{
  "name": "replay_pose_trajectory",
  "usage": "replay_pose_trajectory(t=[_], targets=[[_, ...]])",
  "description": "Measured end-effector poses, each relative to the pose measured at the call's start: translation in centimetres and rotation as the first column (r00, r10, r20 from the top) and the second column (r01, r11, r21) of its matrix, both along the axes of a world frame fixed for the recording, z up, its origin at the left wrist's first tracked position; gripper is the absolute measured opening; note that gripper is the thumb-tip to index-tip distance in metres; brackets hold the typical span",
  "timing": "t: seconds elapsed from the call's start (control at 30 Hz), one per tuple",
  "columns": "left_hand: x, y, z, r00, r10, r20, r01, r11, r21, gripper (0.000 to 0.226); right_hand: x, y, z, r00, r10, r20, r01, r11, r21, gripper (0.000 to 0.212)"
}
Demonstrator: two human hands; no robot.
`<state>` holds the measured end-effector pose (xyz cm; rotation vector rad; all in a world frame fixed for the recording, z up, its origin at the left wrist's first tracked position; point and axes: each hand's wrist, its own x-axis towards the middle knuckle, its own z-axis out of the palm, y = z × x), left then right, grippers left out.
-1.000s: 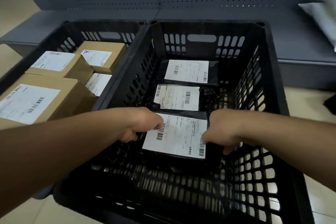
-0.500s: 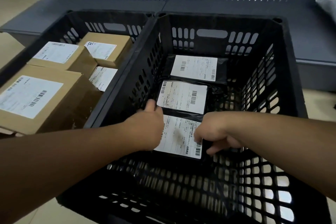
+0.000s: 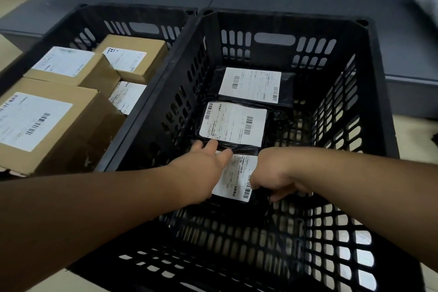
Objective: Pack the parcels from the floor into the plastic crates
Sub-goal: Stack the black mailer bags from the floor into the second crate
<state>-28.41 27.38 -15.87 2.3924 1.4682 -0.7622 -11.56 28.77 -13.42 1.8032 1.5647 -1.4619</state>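
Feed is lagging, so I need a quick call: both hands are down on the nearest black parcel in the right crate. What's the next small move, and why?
Probably let go and lift both hands out. The nearest parcel already lies flat on the crate floor, in line with the two others; the left hand rests open on it, and the right hand curls at its edge.

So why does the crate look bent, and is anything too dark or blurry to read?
Head view: the wide lens bows the right crate's rim; the light is dim, so the black parcels merge with the crate floor; label print is too small to read; nothing glares.
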Motion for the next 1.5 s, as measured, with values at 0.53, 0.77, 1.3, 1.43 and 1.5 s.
replay_pose_trajectory(t=[0.53,0.77,1.3,1.43,1.5], targets=[[6.4,1.9,3.6,0.983,0.116,-0.143,-0.124,0.991,-0.05,0.097,10.4,1.9,8.8,0.99,0.139,-0.007,-0.081,0.614,0.785,0.026],[12.9,4.1,7.4,0.963,0.15,0.225,-0.179,0.977,0.113,0.071,17.5,-0.6,9.7,0.998,0.038,-0.046,0.027,0.403,0.915,0.032],[31.2,1.3,14.1,0.845,-0.303,0.441,0.074,0.882,0.465,0.053,34.5,-10.0,6.4,0.974,-0.214,0.075,0.039,0.485,0.873,0.043],[36.4,-1.6,11.9,0.842,-0.333,0.424,0.172,0.912,0.373,0.047,38.9,-14.0,4.2,0.952,-0.287,0.109,0.075,0.561,0.825,0.049],[38.9,-3.1,10.7,0.845,-0.345,0.408,0.209,0.916,0.343,0.049,41.3,-15.8,2.9,0.93,-0.345,0.125,0.112,0.593,0.797,0.052]])
